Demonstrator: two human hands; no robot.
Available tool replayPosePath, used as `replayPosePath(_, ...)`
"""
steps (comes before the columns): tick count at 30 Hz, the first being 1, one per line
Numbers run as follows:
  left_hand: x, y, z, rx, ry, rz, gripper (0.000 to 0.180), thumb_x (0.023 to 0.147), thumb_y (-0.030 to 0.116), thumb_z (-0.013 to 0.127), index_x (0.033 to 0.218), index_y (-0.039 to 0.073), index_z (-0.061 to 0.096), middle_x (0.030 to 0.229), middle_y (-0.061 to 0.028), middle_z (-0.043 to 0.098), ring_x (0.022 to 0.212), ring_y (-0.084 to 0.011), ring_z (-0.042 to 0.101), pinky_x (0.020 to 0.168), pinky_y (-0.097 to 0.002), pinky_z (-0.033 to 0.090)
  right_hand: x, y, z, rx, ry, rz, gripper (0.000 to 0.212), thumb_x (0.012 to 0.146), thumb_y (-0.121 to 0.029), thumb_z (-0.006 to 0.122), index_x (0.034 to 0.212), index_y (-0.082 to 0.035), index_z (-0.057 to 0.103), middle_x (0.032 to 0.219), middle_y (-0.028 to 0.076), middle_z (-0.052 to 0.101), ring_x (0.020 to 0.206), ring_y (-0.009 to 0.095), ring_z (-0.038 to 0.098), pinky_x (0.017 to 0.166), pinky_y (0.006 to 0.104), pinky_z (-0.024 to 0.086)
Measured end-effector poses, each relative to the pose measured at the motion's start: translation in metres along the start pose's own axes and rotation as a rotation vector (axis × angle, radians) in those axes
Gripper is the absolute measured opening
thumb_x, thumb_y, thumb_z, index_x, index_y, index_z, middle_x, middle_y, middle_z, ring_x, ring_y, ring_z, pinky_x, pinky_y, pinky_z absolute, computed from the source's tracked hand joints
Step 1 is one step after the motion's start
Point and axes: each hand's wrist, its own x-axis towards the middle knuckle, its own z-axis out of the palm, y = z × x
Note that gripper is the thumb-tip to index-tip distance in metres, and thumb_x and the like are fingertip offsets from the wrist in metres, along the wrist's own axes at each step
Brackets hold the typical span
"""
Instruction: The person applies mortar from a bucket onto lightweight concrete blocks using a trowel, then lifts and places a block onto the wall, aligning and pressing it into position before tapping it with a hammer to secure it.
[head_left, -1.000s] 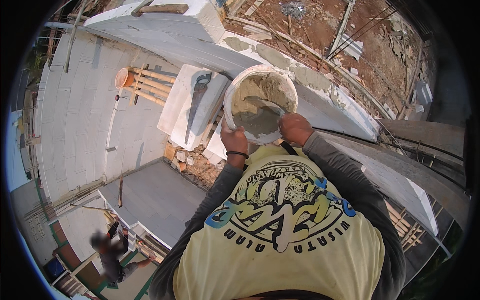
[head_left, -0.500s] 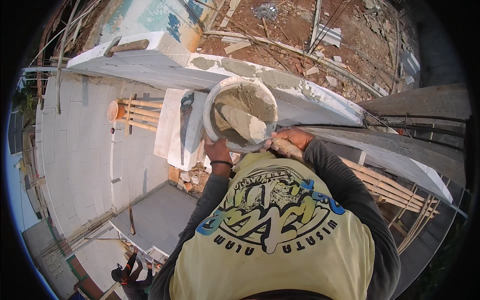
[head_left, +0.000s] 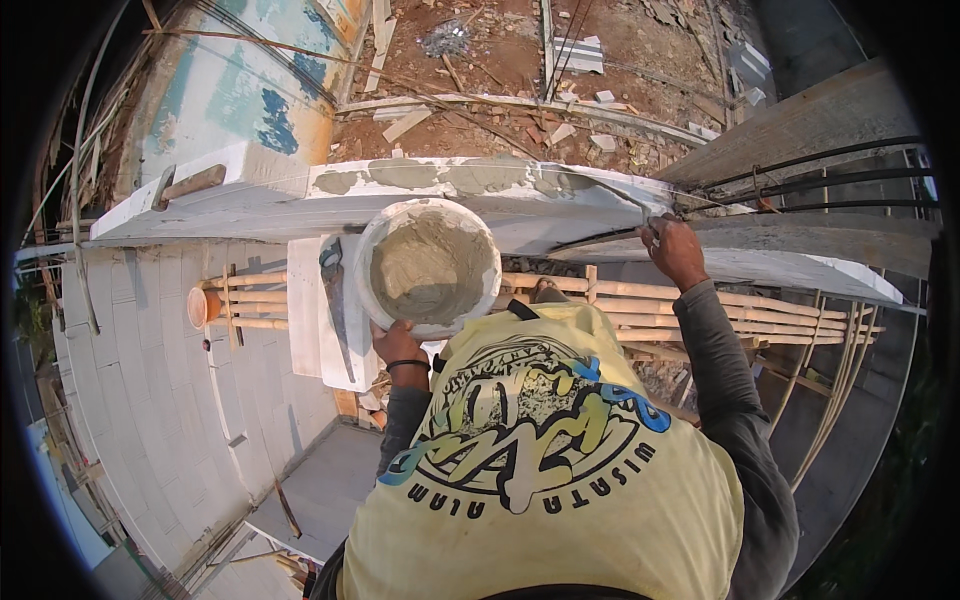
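My left hand point(head_left: 398, 345) grips the near rim of a white bucket point(head_left: 428, 265) holding grey mortar, carried in front of my chest. The bucket hangs just below the top of a white block wall point(head_left: 560, 215) smeared with patches of mortar. Off to the right, my right hand point(head_left: 672, 250) has its fingers curled over the wall's top edge, next to a thin line. A yellow printed shirt covers my chest, and the sleeves are dark grey.
A saw-like tool point(head_left: 335, 300) lies on a white block point(head_left: 305, 320) left of the bucket. Bamboo scaffold poles point(head_left: 700, 300) run beneath me. A hammer point(head_left: 190, 185) rests on the wall top at left. Rubble and planks point(head_left: 560, 90) cover the ground beyond. Black cables point(head_left: 820, 185) run at the right.
My right hand has let go of the bucket and moved right onto the wall's edge. The bucket now hangs from my left hand alone, and the view has shifted along the wall.
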Motion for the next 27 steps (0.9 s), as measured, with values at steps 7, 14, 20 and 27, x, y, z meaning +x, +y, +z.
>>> replayPosePath(7, 0.019, 0.003, -0.019, 0.043, 0.02, -0.069, 0.08, 0.064, -0.016, 0.042, 0.141, 0.004, 0.039, 0.125, -0.0159, 0.053, 0.107, -0.0362, 0.059, 0.079, -0.0496, 0.057, -0.038, -0.033, 0.064, 0.276, 0.179, 0.157, 0.023, 0.091, -0.019, 0.062, 0.086, 0.003, 0.056, 0.085, 0.025, 0.06, 0.076, 0.047, 0.058, 0.066, 0.0522, 0.046)
replayPosePath(14, 0.047, 0.02, -0.035, 0.16, 0.059, -0.14, 0.084, 0.062, -0.016, 0.045, 0.142, 0.008, 0.036, 0.122, -0.0162, 0.053, 0.101, -0.0373, 0.06, 0.074, -0.0535, 0.057, -0.035, -0.123, 0.149, 0.385, 0.25, 0.273, 0.03, 0.087, -0.018, 0.067, 0.1, 0.002, 0.049, 0.101, 0.026, 0.051, 0.084, 0.048, 0.056, 0.07, 0.0531, 0.046)
replayPosePath(20, 0.05, 0.039, -0.041, 0.171, 0.055, -0.153, 0.085, 0.064, -0.015, 0.043, 0.144, 0.012, 0.034, 0.125, -0.0161, 0.051, 0.105, -0.0398, 0.059, 0.077, -0.0551, 0.058, -0.012, -0.152, 0.163, 0.417, 0.231, 0.232, 0.034, 0.085, -0.021, 0.07, 0.1, 0.0, 0.048, 0.099, 0.022, 0.049, 0.088, 0.046, 0.056, 0.071, 0.0515, 0.048)
replayPosePath(27, 0.06, 0.042, -0.064, 0.144, 0.114, -0.167, 0.089, 0.063, -0.015, 0.043, 0.147, 0.013, 0.033, 0.129, -0.0164, 0.05, 0.109, -0.0398, 0.058, 0.078, -0.0536, 0.059, 0.009, -0.187, 0.174, 0.438, 0.195, 0.078, 0.033, 0.085, -0.019, 0.071, 0.096, 0.001, 0.048, 0.095, 0.022, 0.049, 0.08, 0.045, 0.055, 0.065, 0.0507, 0.046)
